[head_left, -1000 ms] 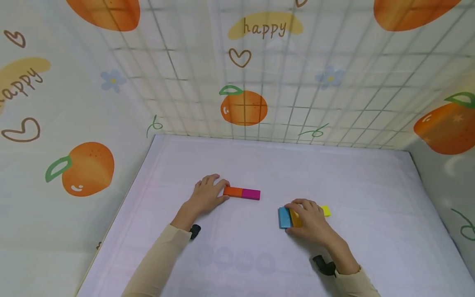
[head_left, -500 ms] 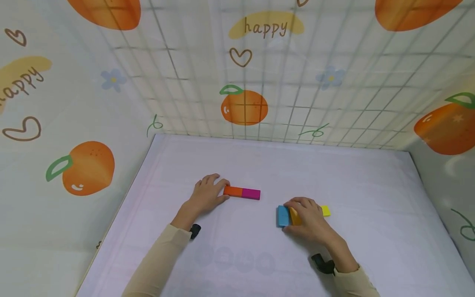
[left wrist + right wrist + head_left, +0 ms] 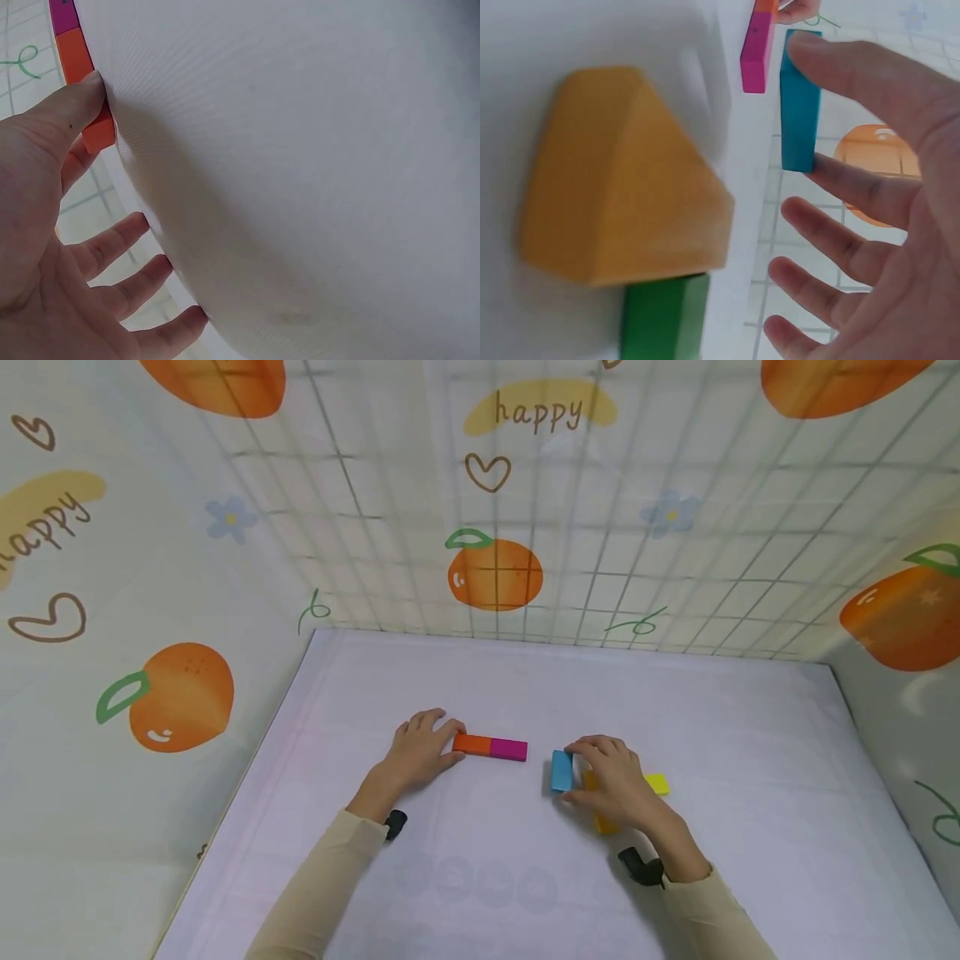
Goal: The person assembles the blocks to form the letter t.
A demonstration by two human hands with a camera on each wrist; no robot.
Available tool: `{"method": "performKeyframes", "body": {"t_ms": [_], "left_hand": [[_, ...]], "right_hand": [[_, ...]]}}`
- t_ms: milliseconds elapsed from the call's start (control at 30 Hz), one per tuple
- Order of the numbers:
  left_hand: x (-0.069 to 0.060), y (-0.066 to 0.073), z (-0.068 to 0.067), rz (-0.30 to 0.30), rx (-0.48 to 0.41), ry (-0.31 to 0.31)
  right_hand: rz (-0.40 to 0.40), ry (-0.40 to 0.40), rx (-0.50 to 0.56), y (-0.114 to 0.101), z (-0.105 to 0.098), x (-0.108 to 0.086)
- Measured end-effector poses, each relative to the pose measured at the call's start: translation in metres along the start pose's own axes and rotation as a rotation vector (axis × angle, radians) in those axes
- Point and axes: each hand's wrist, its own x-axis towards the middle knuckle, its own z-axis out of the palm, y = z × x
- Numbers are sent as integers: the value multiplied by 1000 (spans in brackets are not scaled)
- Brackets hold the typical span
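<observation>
My left hand (image 3: pixel 416 753) pinches the left end of an orange block (image 3: pixel 474 745) between thumb and forefinger, the other fingers spread. End to end with it lies a magenta block (image 3: pixel 509 749). My right hand (image 3: pixel 618 781) holds a blue block (image 3: pixel 562 772) by its two ends with thumb and forefinger. In the right wrist view the blue block (image 3: pixel 800 112) appears raised off the table, apart from the magenta one. Below the right hand sits an amber, slope-sided block (image 3: pixel 630 180), touching a green block (image 3: pixel 664 319). The hand hides part of the amber block in the head view.
A yellow block (image 3: pixel 657 784) lies just right of the right hand. The white table (image 3: pixel 480 677) meets a printed cloth wall (image 3: pixel 375 552) behind and at both sides. Each wrist bears a black device (image 3: pixel 642 866).
The right hand has carried the blue block leftward and away from me, off the amber block's side, toward the magenta block. The left hand keeps its place on the orange block.
</observation>
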Motion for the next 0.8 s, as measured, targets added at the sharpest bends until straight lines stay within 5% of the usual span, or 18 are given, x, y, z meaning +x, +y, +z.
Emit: {"method": "performKeyframes", "body": {"t_ms": [800], "left_hand": [[0,0,-1,4,4,8]], "right_hand": [[7,-24,16,-17,-1,57]]}}
